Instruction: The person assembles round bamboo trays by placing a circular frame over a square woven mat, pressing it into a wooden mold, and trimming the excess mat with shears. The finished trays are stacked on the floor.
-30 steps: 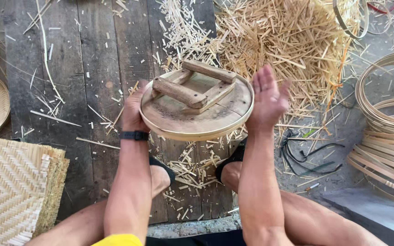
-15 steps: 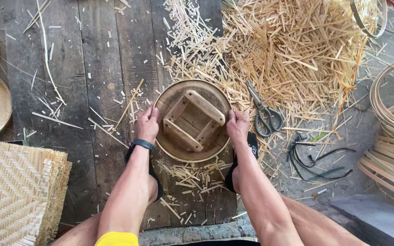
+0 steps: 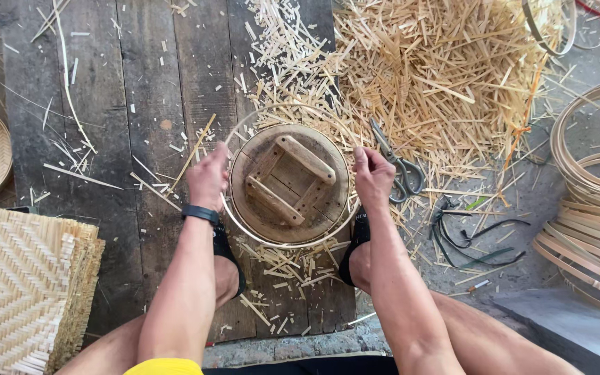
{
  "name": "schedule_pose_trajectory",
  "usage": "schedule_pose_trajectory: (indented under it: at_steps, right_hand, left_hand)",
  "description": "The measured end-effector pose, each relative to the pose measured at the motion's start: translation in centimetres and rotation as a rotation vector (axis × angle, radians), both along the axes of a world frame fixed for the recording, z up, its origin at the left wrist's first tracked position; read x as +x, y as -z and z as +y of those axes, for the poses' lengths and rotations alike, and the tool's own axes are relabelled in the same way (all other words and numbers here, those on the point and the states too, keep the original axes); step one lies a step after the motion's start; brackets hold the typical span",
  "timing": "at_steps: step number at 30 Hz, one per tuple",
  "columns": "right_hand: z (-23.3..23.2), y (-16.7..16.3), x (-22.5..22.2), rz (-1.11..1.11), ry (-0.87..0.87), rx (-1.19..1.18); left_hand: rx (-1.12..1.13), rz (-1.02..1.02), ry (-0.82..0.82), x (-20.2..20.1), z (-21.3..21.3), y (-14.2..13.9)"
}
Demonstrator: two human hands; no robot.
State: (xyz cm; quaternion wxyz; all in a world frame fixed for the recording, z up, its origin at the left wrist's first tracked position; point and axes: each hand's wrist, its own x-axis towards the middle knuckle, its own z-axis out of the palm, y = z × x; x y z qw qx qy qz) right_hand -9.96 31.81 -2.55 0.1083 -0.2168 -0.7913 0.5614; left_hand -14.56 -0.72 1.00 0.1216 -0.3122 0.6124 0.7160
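Bamboo hoop (image 3: 287, 244) is being held around the round wooden mould (image 3: 289, 182) at centre frame, above the plank floor (image 3: 147, 104). Its rim is being pinched at the left by the left hand (image 3: 208, 177) and at the right by the right hand (image 3: 373, 173), both clenched on the thin strip. Judgement: the hoop is best being lowered evenly, both sides level, so that it is not being twisted or sprung off the mould. Scissors (image 3: 398, 167) are lying just right of the right hand, among bamboo offcuts (image 3: 446, 69).

Both hands (image 3: 289, 177) gripping thin bamboo hoop (image 3: 286, 243) around round wooden mould (image 3: 289, 182)
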Motion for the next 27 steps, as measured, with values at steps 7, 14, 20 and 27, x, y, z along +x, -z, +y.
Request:
schedule_pose_trajectory:
  at_steps: [7,14,20,27]
  right_hand:
    - [1.1,-4.8,-0.9,0.123,0.218,-0.519]
    - [1.6,-11.4,0.2,0.061,0.153,-0.865]
    - [2.6,-14.2,0.1,0.122,0.317,-0.77]
    - [4.3,-18.2,-1.1,0.199,0.379,-0.612]
  left_hand:
    - [0.712,0.13,-0.014,1.5,0.0,-6.4]
    - [1.088,0.287,-0.168,4.1,3.7,-7.3]
    - [0.69,0.11,0.03,7.7,6.4,-10.7]
    - [0.64,-0.038,0.213,13.0,8.6,-12.2]
